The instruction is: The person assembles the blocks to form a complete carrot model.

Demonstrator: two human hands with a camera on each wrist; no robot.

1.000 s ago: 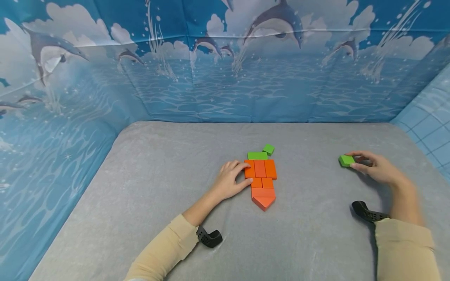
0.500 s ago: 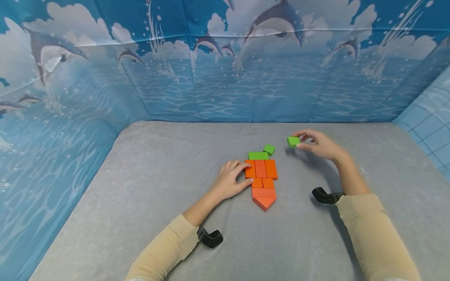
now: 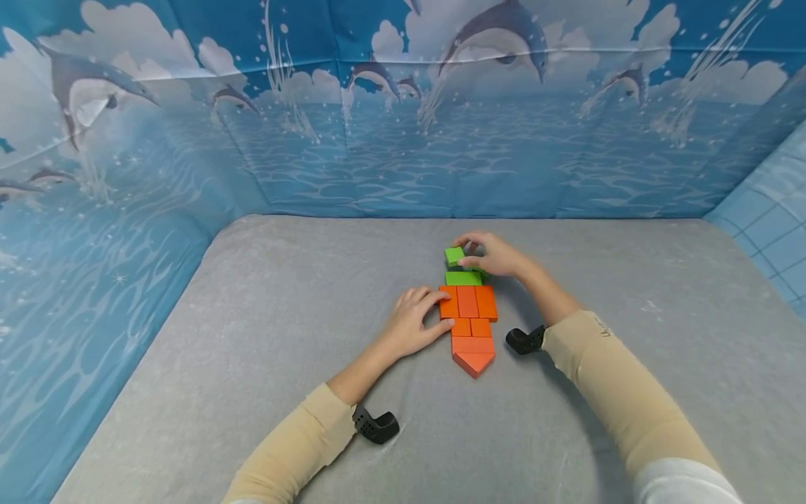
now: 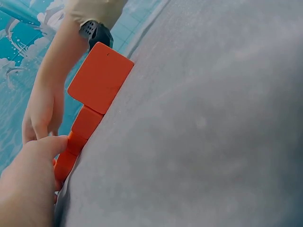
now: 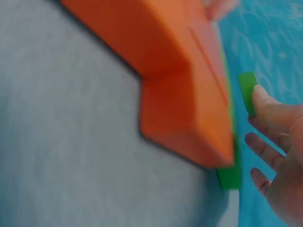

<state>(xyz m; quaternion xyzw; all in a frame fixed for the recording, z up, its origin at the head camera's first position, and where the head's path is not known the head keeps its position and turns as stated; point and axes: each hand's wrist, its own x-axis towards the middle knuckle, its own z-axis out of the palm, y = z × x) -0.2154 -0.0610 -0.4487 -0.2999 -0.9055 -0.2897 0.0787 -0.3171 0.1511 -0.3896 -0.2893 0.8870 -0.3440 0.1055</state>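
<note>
My right hand (image 3: 496, 257) pinches a small green block (image 3: 453, 257) between thumb and fingers. In the head view this block appears just behind a flat green block (image 3: 462, 278); the right wrist view shows the held block (image 5: 247, 92) raised off the cloth. Partly hidden under that hand is another small green block. My left hand (image 3: 411, 325) rests at the left side of the orange blocks (image 3: 467, 302), its thumb and a finger touching them. Below these lie two smaller orange blocks (image 3: 470, 327), then an orange block ending in a point (image 3: 474, 360).
Grey cloth (image 3: 283, 315) covers the work surface. Behind it stands a blue dolphin-print curtain (image 3: 403, 161), which also runs down the left side. A black wrist device (image 3: 376, 425) sits by the left sleeve, and another wrist device (image 3: 525, 341) by the right sleeve.
My right hand has carried the small green block leftward from the far right to behind the flat green block. The left hand and orange blocks have stayed put.
</note>
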